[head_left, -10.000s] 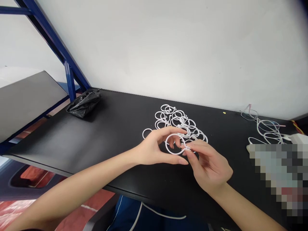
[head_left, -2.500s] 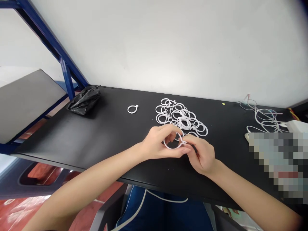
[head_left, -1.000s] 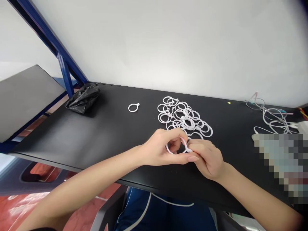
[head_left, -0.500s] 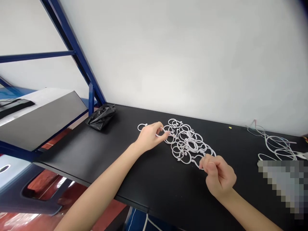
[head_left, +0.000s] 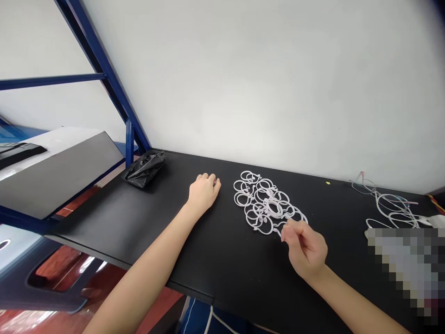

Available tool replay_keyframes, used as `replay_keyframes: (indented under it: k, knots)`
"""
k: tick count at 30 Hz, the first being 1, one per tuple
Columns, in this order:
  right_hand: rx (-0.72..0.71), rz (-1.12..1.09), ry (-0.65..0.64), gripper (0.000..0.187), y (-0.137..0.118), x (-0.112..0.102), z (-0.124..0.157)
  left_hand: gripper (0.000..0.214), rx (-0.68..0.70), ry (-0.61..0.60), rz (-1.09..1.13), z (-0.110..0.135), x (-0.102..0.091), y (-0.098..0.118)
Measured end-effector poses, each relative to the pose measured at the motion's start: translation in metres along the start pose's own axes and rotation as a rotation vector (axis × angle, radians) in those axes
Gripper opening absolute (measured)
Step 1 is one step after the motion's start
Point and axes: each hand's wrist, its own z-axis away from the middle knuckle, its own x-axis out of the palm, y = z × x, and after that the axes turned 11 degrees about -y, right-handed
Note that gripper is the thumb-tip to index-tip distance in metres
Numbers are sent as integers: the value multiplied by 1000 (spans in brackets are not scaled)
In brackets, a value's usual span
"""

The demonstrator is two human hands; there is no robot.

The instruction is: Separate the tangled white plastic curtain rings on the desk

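White curtain rings (head_left: 268, 204) overlap, so lifting one could drag others along; the left hand (head_left: 203, 191) curls palm-down, the right hand (head_left: 306, 246) half-closes, any grip hidden.

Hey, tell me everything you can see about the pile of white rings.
The rings are thin, white and smooth, plastic by their look, many with a small knob or clip at one point of the rim. They lie in a loose, overlapping cluster on the black table, mostly flat, with several nested together near the middle. The right hand covers part of the cluster's near right edge; whether it touches them, I can't tell. The overlap hides their exact number.
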Motion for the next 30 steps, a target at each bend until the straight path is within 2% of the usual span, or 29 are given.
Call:
replay_keyframes:
  k: [10,17,21,25,30]
  knots:
    - [-5,-9,-8,27,2,3,1,39,-34,-64,-44,4,-7,2]
    - [10,-4,-27,27,3,2,2,50,-30,-18,51,4,-8,1]
    - [12,15,-22,27,4,3,3,43,-6,63,62,7,-8,5]
    - [20,8,-24,27,3,4,3,31,88,134,93,11,-6,15]
    - [28,-5,-30,28,3,5,3,18,357,108,221,22,-2,29]
